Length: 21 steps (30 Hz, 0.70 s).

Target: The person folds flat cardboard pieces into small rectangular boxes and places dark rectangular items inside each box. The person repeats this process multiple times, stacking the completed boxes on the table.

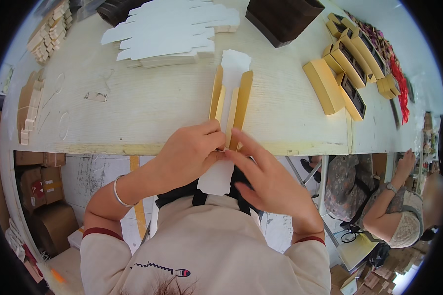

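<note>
Okay, left to right: a stack of pale folded card pieces point(49, 32) at the far corner of the surface point(147, 105), a second pale stack point(30, 105) nearer, at the left edge. Brown cartons point(47, 187) sit below surface level on that side. Next, thin loops point(63, 125) and a small scrap point(96, 96) lie on the surface. Further back, a pile of flat white box blanks point(162, 32), notched edges, with a dark rolled item point(115, 11) behind its left end. Center: part-folded gold-and-white carton point(240, 108), long gold side walls up, white inside, far end flap lying open on the surface, near end flap hanging past the front edge over the lap. Left hand point(194, 147), bangle on the wrist, pinches the carton's near end between thumb and fingers. Right hand point(268, 177) is at the near right corner, index and thumb at the carton, other fingers loosely spread; blurred, can't tell if it grips. Back right of center, a dark brown container point(283, 20). Then a cluster of gold boxes point(325, 86), several with dark windows, red material point(402, 96) beyond. Far right, a seated co-worker point(394, 211), one arm toward the surface edge.
</note>
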Each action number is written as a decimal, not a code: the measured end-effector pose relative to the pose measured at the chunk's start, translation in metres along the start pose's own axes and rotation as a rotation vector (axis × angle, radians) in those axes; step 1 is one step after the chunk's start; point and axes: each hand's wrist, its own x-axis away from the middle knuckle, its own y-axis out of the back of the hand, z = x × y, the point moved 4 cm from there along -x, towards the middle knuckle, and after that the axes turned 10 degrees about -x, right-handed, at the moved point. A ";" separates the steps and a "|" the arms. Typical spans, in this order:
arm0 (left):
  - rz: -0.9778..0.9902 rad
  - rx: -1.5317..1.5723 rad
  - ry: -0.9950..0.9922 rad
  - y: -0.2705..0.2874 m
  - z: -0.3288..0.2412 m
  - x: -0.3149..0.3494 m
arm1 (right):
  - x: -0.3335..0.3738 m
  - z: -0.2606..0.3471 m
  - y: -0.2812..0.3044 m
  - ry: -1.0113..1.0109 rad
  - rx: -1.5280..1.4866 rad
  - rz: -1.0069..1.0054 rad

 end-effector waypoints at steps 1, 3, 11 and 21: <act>-0.004 0.018 0.017 0.000 0.000 0.000 | 0.003 0.002 -0.003 0.047 0.095 -0.023; 0.063 0.089 0.065 -0.001 0.001 0.001 | 0.008 0.000 -0.014 0.137 0.283 -0.071; 0.352 0.572 0.103 0.018 0.005 -0.004 | -0.001 -0.027 -0.011 0.154 -0.145 -0.507; 0.001 0.383 0.003 -0.002 0.008 0.006 | -0.004 -0.035 -0.013 0.035 -0.178 -0.611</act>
